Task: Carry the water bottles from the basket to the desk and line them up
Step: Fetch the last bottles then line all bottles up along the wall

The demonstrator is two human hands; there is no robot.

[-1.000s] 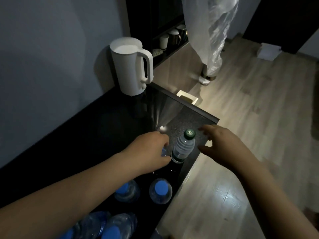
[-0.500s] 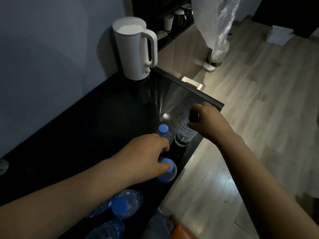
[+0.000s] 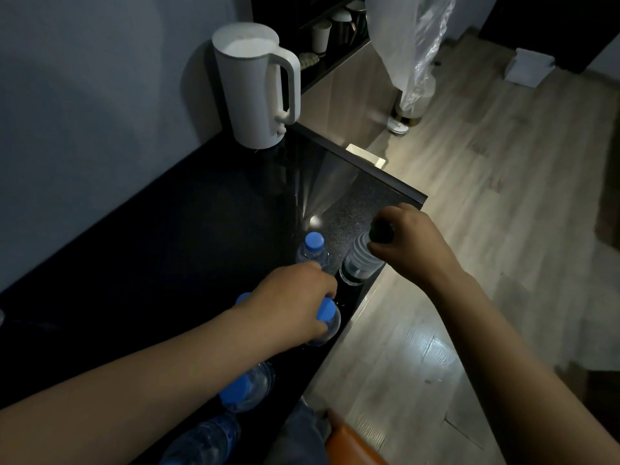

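My right grip (image 3: 409,243) is clenched over the dark cap of the ribbed bottle (image 3: 360,260), which stands upright right at the edge of the black surface (image 3: 201,229). My left grip (image 3: 295,303) curls round the neck of a blue-capped bottle (image 3: 328,319) just nearer me. A second blue-capped bottle (image 3: 313,246) stands beside the ribbed one, and the white kettle (image 3: 255,85) is at the far end.

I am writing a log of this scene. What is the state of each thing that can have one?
Left hand, grips the near blue-capped bottle below its cap.
Right hand, grips the top of the ribbed bottle.
Ribbed bottle, upright on the desk, near its edge.
Far blue-capped bottle, upright, capped.
Kettle, upright, lid shut.
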